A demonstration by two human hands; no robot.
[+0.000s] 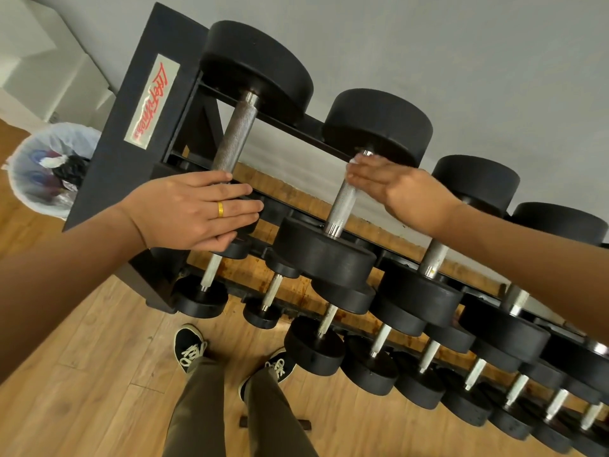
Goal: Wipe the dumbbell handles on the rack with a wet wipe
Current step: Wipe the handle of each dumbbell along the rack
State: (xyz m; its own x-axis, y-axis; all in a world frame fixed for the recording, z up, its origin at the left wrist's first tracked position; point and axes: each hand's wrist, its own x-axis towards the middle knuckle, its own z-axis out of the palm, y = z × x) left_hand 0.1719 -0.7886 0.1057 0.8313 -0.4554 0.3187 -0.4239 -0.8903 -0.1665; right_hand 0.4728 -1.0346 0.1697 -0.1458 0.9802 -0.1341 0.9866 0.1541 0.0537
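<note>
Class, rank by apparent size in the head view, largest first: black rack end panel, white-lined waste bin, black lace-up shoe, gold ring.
Black rack end panel
White-lined waste bin
Black lace-up shoe
Gold ring
Bin lies farther off; true size unsure.

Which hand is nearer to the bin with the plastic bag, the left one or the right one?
Left. The left hand rests flat on the first dumbbell, at its near end, just right of the bin. The right hand grips the second handle, farther right.

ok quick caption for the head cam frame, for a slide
Right hand holds a wet wipe round the second top-tier dumbbell handle while the left hand rests flat by the first.
</note>
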